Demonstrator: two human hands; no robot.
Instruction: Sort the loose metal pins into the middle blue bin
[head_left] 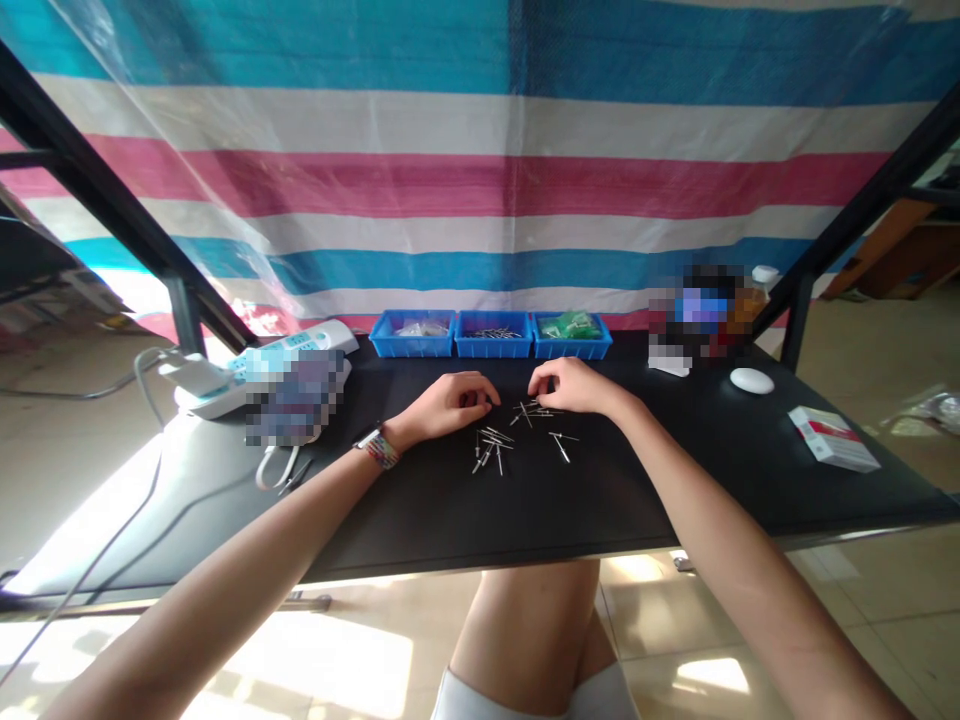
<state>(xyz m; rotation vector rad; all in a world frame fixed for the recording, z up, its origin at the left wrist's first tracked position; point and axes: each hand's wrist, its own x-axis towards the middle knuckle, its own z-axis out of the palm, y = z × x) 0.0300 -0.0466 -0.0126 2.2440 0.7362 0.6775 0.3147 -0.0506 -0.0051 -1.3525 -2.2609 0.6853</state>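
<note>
Loose blind rivets, silver pins with thicker ends, lie scattered on the black table [420,520]. My left hand [448,405], with a wristwatch and woven band at the wrist, rests just above the nearer-left group of rivets [493,450]. Its fingers are curled and the thumb meets them; whatever may be between them is hidden. My right hand [574,385] bends down over the farther group of rivets [534,411], fingertips pinched close to them. Whether a rivet is in that pinch cannot be made out. A few more rivets [562,447] lie apart, nearer to me.
Three blue bins stand along the back: the left bin [412,346] with clear bags, the middle bin [493,347] with rivets, the right bin [571,348] with green packing. A power strip [300,345] is left; a white oval object [751,381] and small box [832,438] are right.
</note>
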